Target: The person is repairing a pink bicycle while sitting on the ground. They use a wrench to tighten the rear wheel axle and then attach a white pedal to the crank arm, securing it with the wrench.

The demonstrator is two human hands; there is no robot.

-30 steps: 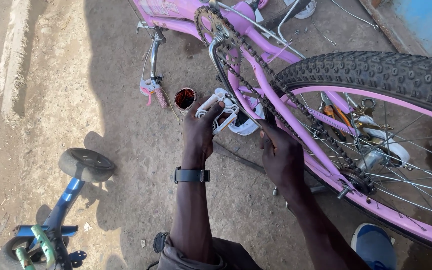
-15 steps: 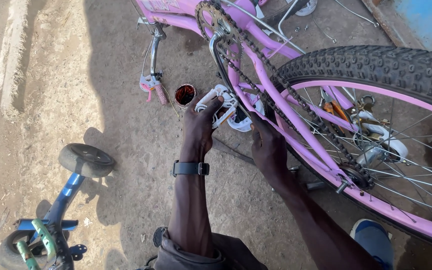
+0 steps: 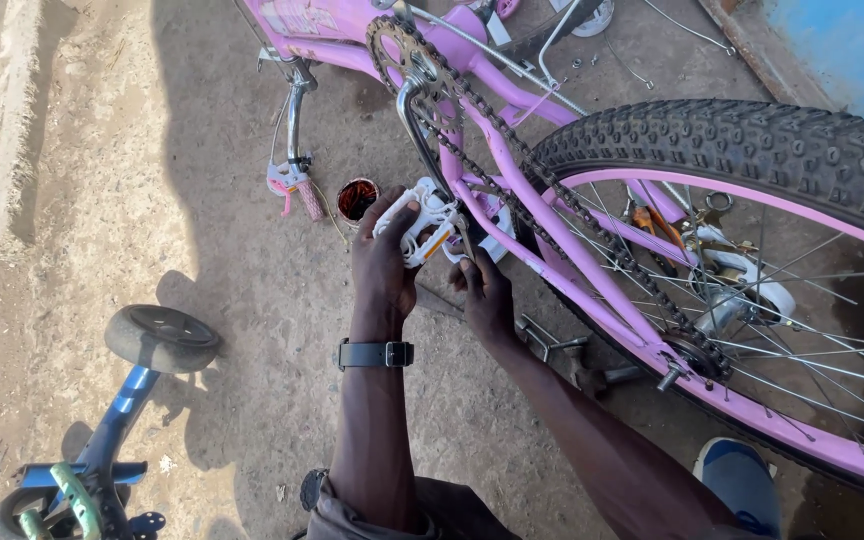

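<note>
1. We have the white pedal [image 3: 418, 228] on the end of the steel crank arm [image 3: 418, 130] of the upturned pink bicycle [image 3: 552, 215], mid-scene, just right of the small rusty tin [image 3: 357, 198] on the dirt ground [image 3: 202, 280].
2. Left hand [image 3: 384, 262]: fingers wrapped over the pedal body from the near-left side, clenched on it.
3. Right hand [image 3: 485, 292]: just right of the pedal, fingers curled by the axle end; whether they grip anything we cannot tell.
4. Handling, our read: pedal is light, rigid plastic, ribbed, so good purchase; it probably spins freely on its axle, so hold the cage edges, not the flats.
5. Chain [image 3: 552, 195] runs close behind, likely greasy; keep fingers clear.
6. Rear wheel [image 3: 752, 150] sits right, well apart.
</note>
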